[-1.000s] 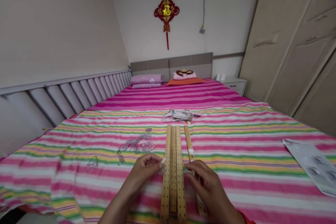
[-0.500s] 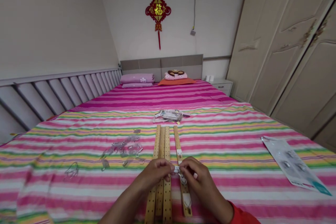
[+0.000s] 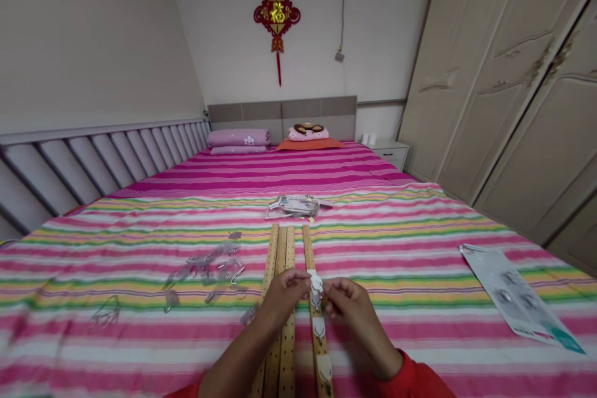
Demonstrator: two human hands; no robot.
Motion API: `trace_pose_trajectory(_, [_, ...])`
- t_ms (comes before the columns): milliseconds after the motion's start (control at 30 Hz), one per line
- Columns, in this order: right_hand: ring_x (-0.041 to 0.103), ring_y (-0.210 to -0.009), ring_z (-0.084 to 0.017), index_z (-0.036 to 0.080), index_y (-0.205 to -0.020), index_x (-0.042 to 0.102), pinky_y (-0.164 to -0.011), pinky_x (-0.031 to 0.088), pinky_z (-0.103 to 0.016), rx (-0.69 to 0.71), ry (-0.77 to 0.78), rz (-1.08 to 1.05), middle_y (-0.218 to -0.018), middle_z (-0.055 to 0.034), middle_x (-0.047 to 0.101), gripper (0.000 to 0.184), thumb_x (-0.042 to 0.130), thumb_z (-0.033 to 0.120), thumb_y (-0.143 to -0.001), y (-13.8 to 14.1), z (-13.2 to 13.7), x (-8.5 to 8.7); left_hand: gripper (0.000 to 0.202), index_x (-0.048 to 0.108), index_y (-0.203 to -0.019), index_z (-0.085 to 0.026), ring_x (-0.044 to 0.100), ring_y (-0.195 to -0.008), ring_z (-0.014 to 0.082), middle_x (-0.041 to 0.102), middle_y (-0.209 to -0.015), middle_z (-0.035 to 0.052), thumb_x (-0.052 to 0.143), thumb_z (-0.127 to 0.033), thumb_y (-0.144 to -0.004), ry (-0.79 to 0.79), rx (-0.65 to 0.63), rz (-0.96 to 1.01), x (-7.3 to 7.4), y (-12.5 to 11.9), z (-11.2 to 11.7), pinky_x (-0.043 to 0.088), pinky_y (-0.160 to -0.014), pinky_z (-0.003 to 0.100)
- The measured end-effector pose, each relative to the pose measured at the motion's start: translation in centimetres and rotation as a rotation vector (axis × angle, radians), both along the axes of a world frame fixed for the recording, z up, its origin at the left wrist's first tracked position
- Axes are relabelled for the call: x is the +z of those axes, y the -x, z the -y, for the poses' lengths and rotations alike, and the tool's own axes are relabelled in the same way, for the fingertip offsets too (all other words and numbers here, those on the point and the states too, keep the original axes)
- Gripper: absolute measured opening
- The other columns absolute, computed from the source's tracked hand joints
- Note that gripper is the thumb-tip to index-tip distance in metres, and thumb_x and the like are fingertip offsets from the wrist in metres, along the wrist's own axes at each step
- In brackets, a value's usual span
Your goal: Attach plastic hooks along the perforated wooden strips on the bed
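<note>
Between the fingertips of both hands is a small white hook (image 3: 316,283), held over a narrow perforated wooden strip (image 3: 308,249). My left hand (image 3: 285,295) pinches its left side, and my right hand (image 3: 351,300) closes on its right side. Another white hook (image 3: 319,328) lies on the strip nearer to me, and a further white hook (image 3: 324,368) is close to its near end. Just left, several perforated wooden strips (image 3: 281,261) lie side by side, partly covered by my left hand and forearm.
Loose hooks in clear wrapping (image 3: 209,267) are scattered on the left of the striped bedspread (image 3: 396,249). One clear piece (image 3: 249,314) lies by my left forearm. A plastic package (image 3: 298,205) lies beyond the strips, and a blister card (image 3: 517,298) at the right.
Both hands have moved slightly farther along the strip and apart, with the white hook now showing between them. A clear piece now shows beside my left forearm. The view has shifted slightly.
</note>
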State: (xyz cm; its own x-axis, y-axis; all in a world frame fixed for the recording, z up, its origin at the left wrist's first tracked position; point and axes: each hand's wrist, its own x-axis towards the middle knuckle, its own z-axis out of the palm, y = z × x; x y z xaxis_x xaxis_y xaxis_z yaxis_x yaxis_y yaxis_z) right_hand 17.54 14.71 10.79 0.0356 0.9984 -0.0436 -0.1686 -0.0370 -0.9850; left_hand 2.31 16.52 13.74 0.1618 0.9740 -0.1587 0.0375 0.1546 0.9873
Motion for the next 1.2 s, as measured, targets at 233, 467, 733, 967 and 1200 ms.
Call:
trace_pose_trajectory(233, [0.062,-0.07,-0.02,0.018,-0.089,0.064,-0.062,0.052,-0.031,-0.303,-0.9,0.9,-0.077,-0.0083,0.066,0.018,0.046,0.016,-0.088,-0.3,0.6,-0.6,0.044,0.064,-0.078,-0.013,0.064,-0.068,0.0128,0.069,-0.075,0.0047,0.08,-0.048,-0.057,0.271,0.057,0.248,-0.3,-1.4,0.4,0.048,-0.068,0.025])
trace_pose_trajectory(467, [0.066,-0.078,-0.022,0.019,-0.108,0.062,-0.066,0.057,-0.034,-0.326,-1.178,1.131,-0.086,-0.0114,0.07,0.026,0.046,0.011,-0.089,-0.3,0.7,-1.2,0.034,0.062,-0.075,-0.014,0.065,-0.067,0.0124,0.068,-0.07,0.0027,0.083,-0.035,-0.059,0.311,0.081,0.395,-1.4,-1.1,0.4,0.05,-0.069,0.025])
trace_pose_trajectory(733, [0.064,-0.07,-0.018,0.021,-0.091,0.065,-0.062,0.053,-0.029,-0.201,-0.592,0.428,-0.08,-0.0065,0.068,0.014,0.055,0.03,-0.087,-0.6,1.4,1.2,0.013,0.065,-0.074,-0.012,0.064,-0.061,0.0107,0.067,-0.062,0.0036,0.076,-0.014,-0.068,0.399,0.135,0.493,-0.6,-0.9,0.6,0.051,-0.065,0.021])
trace_pose_trajectory(967, [0.06,-0.056,-0.016,0.018,-0.076,0.068,-0.054,0.049,-0.029,0.008,-0.159,-0.021,-0.06,-0.0015,0.066,0.037,0.076,0.052,-0.063,-0.9,0.6,1.0,0.016,0.065,-0.077,-0.014,0.064,-0.059,0.0098,0.068,-0.064,0.0019,0.077,-0.018,-0.067,0.479,0.039,0.477,-0.5,-0.2,0.8,0.048,-0.059,0.019])
trace_pose_trajectory(1200, [0.053,-0.051,-0.013,0.017,-0.071,0.071,-0.047,0.04,-0.024,0.077,-0.153,0.022,-0.055,0.0003,0.062,0.035,0.073,0.052,-0.066,-1.3,0.2,1.6,0.037,0.07,-0.085,-0.013,0.069,-0.079,0.0175,0.073,-0.079,0.0085,0.084,-0.032,-0.057,0.342,-0.071,0.391,-0.5,-0.2,0.9,0.05,-0.078,0.027])
